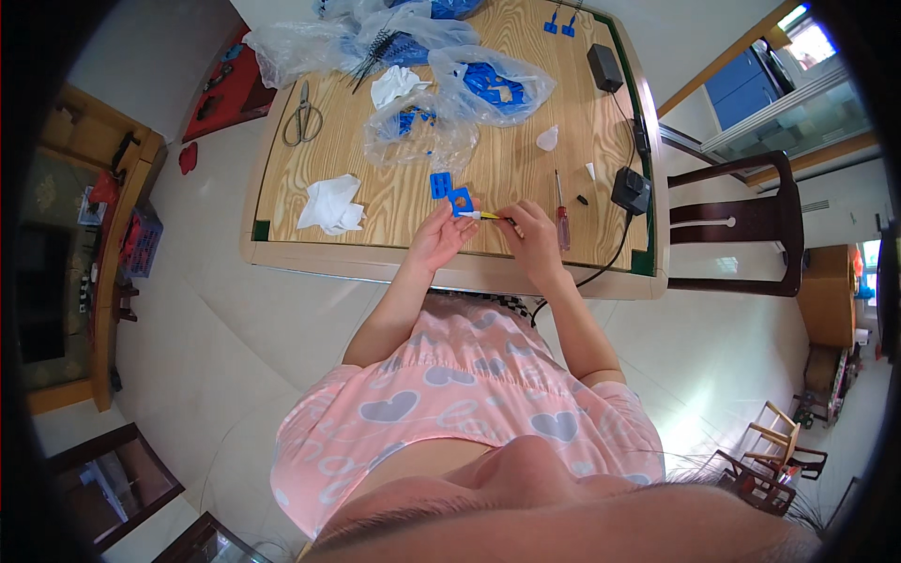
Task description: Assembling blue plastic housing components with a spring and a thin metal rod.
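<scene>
My left hand is closed on a small blue square plastic piece with a round hole in it, near the table's front edge. In my right hand is a thin tube with a yellow body and a white nozzle. Its white tip meets the lower edge of the blue piece; whether anything comes out is too small to tell. Just beyond my left fingertips lies another blue plastic part with several openings. A screwdriver with a reddish clear handle rests beside my right hand.
Clear plastic bags with blue parts cover the table's far side. Scissors and crumpled white tissue lie left. On the right are a black adapter, a black cabled device and a small white cone. A dark chair stands beside the table.
</scene>
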The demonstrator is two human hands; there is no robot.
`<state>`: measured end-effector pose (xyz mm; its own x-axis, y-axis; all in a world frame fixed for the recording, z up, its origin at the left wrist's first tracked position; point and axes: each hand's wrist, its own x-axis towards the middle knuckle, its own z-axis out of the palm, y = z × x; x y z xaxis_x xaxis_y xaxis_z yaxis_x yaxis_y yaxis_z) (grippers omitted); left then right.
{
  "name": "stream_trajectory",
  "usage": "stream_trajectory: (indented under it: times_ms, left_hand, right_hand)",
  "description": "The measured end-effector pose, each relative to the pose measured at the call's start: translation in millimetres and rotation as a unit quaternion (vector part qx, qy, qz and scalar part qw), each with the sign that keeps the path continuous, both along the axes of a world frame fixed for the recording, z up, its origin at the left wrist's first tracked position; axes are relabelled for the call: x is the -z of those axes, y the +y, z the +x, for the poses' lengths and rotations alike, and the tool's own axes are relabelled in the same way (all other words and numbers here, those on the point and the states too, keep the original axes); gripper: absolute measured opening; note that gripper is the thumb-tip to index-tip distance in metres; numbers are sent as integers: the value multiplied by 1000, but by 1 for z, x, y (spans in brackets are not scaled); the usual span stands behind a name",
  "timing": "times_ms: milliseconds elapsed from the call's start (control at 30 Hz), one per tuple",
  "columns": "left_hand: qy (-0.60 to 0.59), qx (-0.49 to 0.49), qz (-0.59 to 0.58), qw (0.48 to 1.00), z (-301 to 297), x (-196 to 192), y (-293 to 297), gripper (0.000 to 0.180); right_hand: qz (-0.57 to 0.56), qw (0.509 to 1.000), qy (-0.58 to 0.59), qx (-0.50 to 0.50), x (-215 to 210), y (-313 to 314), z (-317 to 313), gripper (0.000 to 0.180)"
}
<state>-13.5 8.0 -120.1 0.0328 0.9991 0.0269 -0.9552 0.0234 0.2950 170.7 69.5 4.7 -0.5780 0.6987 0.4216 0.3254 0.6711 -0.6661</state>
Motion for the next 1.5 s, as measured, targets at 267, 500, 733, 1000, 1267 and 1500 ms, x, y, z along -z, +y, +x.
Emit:
stream_trajectory:
  times_ms: [267,500,733,1000,1267,1500]
  left_hand:
    - [17,-5,-7,1000,2,-4,0,38]
    - [13,-3,-6,1000,1,-3,0,38]
    - [3,-4,-8,1000,2,-2,0,38]
    - [11,-6,-11,1000,1,-4,-1,39]
    - [6,-10,-21,1000,1,0,0,38]
    - [5,-2,-35,999,1,-3,-1,39]
  right_hand:
    - [13,1000,-18,-14,-2,2,-3,9]
    - [19,999,-23,-19,-4,4,-5,8]
    - [23,999,-26,-24,-1,5,-5,9]
    - [20,999,-26,-25,-2,6,-5,9]
    - [-35,999,3,0,-4,5,-5,11]
    - [-97,987,113,58,16,13,-2,12]
